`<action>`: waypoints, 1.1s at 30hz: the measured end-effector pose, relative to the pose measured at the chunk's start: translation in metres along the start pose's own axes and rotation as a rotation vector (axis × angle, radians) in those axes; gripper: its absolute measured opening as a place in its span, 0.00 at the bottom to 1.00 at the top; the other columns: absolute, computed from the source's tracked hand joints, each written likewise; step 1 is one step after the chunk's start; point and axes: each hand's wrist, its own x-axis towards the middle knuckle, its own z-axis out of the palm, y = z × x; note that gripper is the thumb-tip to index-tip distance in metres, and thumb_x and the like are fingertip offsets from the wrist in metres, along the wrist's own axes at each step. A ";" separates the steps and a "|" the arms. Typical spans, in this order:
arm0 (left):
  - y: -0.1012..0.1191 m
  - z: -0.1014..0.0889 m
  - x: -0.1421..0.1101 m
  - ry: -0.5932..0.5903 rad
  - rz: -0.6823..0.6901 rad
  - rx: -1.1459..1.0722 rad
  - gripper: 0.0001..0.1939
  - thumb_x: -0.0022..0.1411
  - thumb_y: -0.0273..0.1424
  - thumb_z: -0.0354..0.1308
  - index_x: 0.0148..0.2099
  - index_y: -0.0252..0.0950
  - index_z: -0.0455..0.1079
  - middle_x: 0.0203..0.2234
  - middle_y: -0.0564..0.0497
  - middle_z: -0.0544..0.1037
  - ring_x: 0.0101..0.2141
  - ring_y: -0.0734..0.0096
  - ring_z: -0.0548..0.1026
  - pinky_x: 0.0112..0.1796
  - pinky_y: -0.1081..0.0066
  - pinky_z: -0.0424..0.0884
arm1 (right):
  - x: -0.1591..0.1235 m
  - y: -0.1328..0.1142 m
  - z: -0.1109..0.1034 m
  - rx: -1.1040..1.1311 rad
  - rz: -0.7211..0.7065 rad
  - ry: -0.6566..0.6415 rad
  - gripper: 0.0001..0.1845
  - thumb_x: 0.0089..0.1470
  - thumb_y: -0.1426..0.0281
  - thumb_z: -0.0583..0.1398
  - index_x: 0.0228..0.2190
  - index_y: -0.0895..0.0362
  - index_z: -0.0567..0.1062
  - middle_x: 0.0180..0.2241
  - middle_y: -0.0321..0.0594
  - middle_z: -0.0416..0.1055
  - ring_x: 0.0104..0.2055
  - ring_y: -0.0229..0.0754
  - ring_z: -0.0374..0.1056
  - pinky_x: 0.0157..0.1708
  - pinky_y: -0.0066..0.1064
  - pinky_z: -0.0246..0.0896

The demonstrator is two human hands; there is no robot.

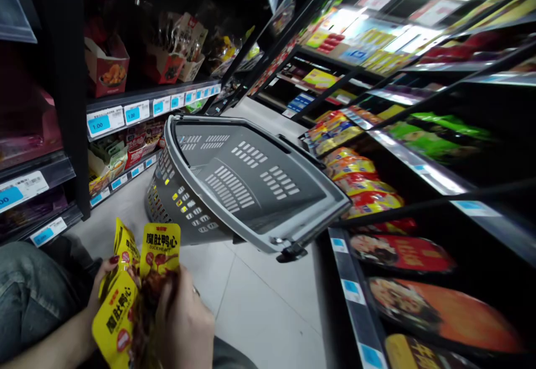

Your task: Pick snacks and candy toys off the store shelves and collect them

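Both hands closed on a small bunch of yellow snack packets [125,291], low in the view. Right hand [184,324] wraps the front of the bunch from the near side, back of hand toward the camera, fingers curled around the dark lower parts of the packets. Left hand [104,285] grips the same bunch from the far left side; only its fingertips with dark red nails show at the packet edge, the forearm running down to the lower left corner.

Packets: at least three, yellow with black characters and a red spot, fanned out. One stands upright above the right hand, one pokes up behind it to the left, one hangs tilted down toward the left forearm.

Just above and to the right of the grip: a grey plastic shopping basket [247,185], tipped on its side on the pale tiled floor [268,307], open mouth facing the camera, nothing visible inside. Near the packets but apart from them.

Left of the grip: a knee in blue jeans [33,296], then dark shelves [138,101] with blue price tags and boxed snacks.

Right of the grip, beyond the basket: a shelf rack [355,296] of yellow, red and orange food packs, well apart from the hands.
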 end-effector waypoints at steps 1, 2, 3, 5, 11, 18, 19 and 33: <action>-0.005 0.003 0.003 0.041 0.011 -0.019 0.19 0.51 0.43 0.55 0.33 0.32 0.76 0.24 0.48 0.80 0.29 0.62 0.76 0.33 0.67 0.68 | 0.000 0.001 0.004 -0.027 0.007 -0.024 0.11 0.59 0.74 0.45 0.28 0.56 0.64 0.14 0.34 0.67 0.12 0.41 0.64 0.13 0.29 0.51; -0.011 0.005 0.005 0.077 0.018 -0.038 0.17 0.52 0.41 0.55 0.34 0.32 0.77 0.24 0.49 0.80 0.29 0.62 0.76 0.33 0.67 0.68 | 0.000 0.003 0.008 -0.054 0.026 -0.055 0.10 0.58 0.75 0.45 0.28 0.56 0.63 0.14 0.34 0.67 0.12 0.41 0.64 0.12 0.29 0.49; -0.018 0.004 0.006 0.105 0.016 -0.055 0.17 0.52 0.40 0.55 0.35 0.32 0.77 0.24 0.49 0.80 0.28 0.62 0.76 0.33 0.67 0.67 | 0.000 0.005 0.013 -0.080 0.048 -0.096 0.09 0.57 0.76 0.46 0.27 0.56 0.63 0.14 0.34 0.67 0.12 0.42 0.64 0.12 0.30 0.48; -0.034 -0.003 0.006 0.120 -0.022 -0.081 0.17 0.53 0.41 0.55 0.35 0.33 0.77 0.23 0.49 0.79 0.28 0.62 0.75 0.33 0.66 0.67 | -0.001 0.008 0.020 -0.126 0.092 -0.201 0.08 0.54 0.78 0.48 0.28 0.57 0.63 0.15 0.36 0.67 0.14 0.44 0.66 0.13 0.30 0.47; -0.058 -0.033 0.001 0.020 -0.183 -0.058 0.16 0.49 0.40 0.58 0.35 0.33 0.76 0.21 0.50 0.76 0.24 0.66 0.72 0.30 0.67 0.65 | 0.008 0.029 0.020 0.270 0.397 -0.354 0.09 0.57 0.71 0.46 0.30 0.57 0.65 0.21 0.40 0.71 0.21 0.42 0.67 0.20 0.29 0.53; -0.007 -0.002 0.005 -0.202 -0.096 -0.078 0.20 0.37 0.44 0.62 0.27 0.31 0.72 0.19 0.49 0.71 0.23 0.72 0.65 0.24 0.74 0.59 | 0.019 0.045 0.003 1.186 0.760 -0.215 0.13 0.51 0.59 0.55 0.33 0.56 0.66 0.33 0.41 0.71 0.34 0.42 0.68 0.31 0.29 0.65; 0.003 0.007 0.003 -0.279 -0.065 -0.065 0.24 0.37 0.46 0.62 0.32 0.30 0.72 0.20 0.50 0.70 0.22 0.74 0.63 0.24 0.76 0.57 | 0.019 0.045 0.002 1.200 0.775 -0.185 0.13 0.51 0.59 0.55 0.33 0.56 0.66 0.32 0.40 0.71 0.34 0.42 0.68 0.31 0.29 0.65; 0.047 0.056 -0.026 -0.412 0.192 0.377 0.26 0.37 0.43 0.63 0.38 0.33 0.70 0.21 0.52 0.68 0.21 0.75 0.61 0.21 0.74 0.53 | 0.000 0.024 -0.001 1.083 0.467 -0.402 0.19 0.58 0.59 0.44 0.31 0.56 0.68 0.25 0.39 0.68 0.27 0.39 0.65 0.30 0.31 0.64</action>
